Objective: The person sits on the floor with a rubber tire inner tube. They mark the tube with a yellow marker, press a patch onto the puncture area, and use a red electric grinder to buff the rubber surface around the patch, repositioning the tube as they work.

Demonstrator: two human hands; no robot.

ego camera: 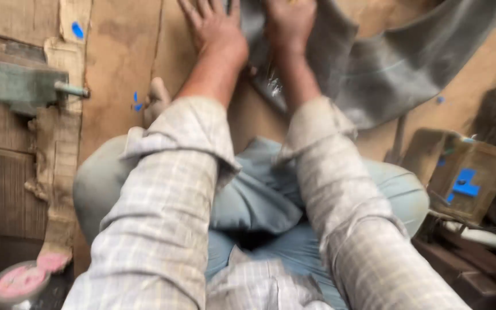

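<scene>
Both hands are pressing on a grey rubber tube [386,63] lying on the brown board [121,51]. Left hand [216,28] is lying open & flat at tube's left edge; right hand [288,20] is resting on the tube, fingers cut off, can't tell its grip. Pink tin [19,282] is sitting well away from tube, near bottom left.

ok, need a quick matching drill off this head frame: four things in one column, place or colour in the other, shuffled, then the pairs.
Things:
1. left hand
2. right hand
3. grey rubber tube
4. round pink-topped tin

Place or colour:
A. bottom left corner of the frame
B. flat on the brown board, beside the tube's edge
C. dark grey, curving across the top right
D. pressed on top of the rubber

Pairs: 1-B, 2-D, 3-C, 4-A
</scene>
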